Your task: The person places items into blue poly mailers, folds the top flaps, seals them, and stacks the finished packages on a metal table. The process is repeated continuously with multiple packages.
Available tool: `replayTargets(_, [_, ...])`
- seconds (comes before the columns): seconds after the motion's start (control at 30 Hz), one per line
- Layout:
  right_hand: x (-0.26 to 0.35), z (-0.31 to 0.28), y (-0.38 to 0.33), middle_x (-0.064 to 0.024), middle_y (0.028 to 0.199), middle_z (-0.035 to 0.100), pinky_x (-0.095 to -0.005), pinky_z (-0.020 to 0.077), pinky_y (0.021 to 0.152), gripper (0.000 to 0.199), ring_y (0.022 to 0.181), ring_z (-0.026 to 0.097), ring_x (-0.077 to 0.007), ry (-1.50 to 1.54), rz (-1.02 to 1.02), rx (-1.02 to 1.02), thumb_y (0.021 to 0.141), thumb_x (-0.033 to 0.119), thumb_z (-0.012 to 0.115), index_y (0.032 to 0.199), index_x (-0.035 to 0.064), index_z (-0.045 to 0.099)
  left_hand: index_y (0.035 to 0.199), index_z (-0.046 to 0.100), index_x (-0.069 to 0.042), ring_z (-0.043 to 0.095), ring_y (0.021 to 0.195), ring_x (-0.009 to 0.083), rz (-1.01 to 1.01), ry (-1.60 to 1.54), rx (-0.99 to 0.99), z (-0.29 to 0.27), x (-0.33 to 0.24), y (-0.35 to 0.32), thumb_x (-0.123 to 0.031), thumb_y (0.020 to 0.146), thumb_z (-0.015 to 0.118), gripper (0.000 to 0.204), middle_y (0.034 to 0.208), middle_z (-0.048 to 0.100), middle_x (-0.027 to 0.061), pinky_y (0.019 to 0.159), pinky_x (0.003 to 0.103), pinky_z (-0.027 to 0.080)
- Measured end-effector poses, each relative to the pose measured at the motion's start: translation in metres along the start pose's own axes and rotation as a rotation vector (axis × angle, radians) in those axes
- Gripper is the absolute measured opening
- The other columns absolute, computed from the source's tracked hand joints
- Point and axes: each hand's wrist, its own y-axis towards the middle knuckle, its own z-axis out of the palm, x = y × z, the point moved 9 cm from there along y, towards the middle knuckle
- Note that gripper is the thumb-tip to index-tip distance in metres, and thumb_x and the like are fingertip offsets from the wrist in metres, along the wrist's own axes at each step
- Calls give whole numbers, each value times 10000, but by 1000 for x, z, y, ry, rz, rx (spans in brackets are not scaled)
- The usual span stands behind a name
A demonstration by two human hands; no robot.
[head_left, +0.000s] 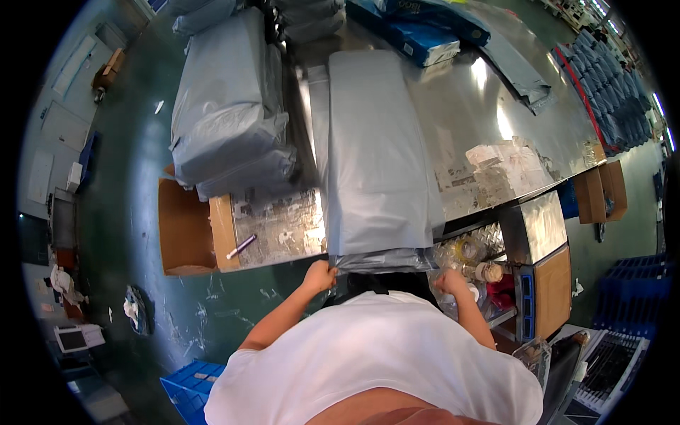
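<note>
A long package in a grey plastic mailing bag (pixel 379 156) lies on the metal table, its narrow end at the edge nearest me. That end finishes in a crumpled, shiny flap (pixel 386 261). My left hand (pixel 321 275) is closed on the flap's left corner, fingers pinched together. At the right corner my right hand (pixel 449 281) is closed too, by the bag's edge; its fingertips are partly hidden. Left of the package rises a stack of similar filled grey bags (pixel 223 106).
Blue boxes (pixel 425 39) and a flat grey bag (pixel 513 71) lie farther back on the table (pixel 453 127). A marker pen (pixel 241 246) is near the left edge, beside a cardboard box (pixel 185 227). Tape rolls (pixel 469 249) fill an open drawer at right. A blue crate (pixel 190 389) stands lower left.
</note>
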Motion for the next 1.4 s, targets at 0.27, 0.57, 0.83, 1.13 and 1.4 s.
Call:
replayTargets(0.27, [228,-26,3,-211,1026,539,-418,372,885,337,1023,477,-339,-241,-732,-767,772,237,557,1048,46,531,705,578,42,581,452,168,-13,-366,-190,-9,-18,-23,-197,817,556,265,542,588,102,468,305,454])
replayTargets(0.57, [197,-88,84,-177,1013,547,-429,407,823,346,938,514,-351,-97,-559,-963,780,289,539,1016,37,554,783,591,5,594,543,128,-101,-817,-225,-28,-4,13,-186,815,612,194,681,619,72,474,212,447])
replayTargets(0.83, [251,-16,-22,-103,803,534,-334,447,651,222,773,550,-248,350,-865,-600,711,153,666,861,33,555,896,562,-10,617,722,148,-96,-1040,-21,-13,4,-11,-143,855,550,139,818,625,99,606,224,506])
replayTargets(1.13, [190,-6,11,9,626,522,-204,348,487,172,518,434,-86,1366,-594,-312,882,150,481,794,32,572,876,573,-22,614,726,135,-71,-858,213,-15,0,-6,-165,881,498,162,832,629,87,600,229,503])
replayTargets(1.4, [284,12,20,-45,780,562,-240,425,610,196,655,510,-141,743,-770,-429,812,173,586,941,27,575,880,600,-17,594,670,106,127,-598,285,-32,-40,11,-159,871,508,170,829,634,53,535,221,484])
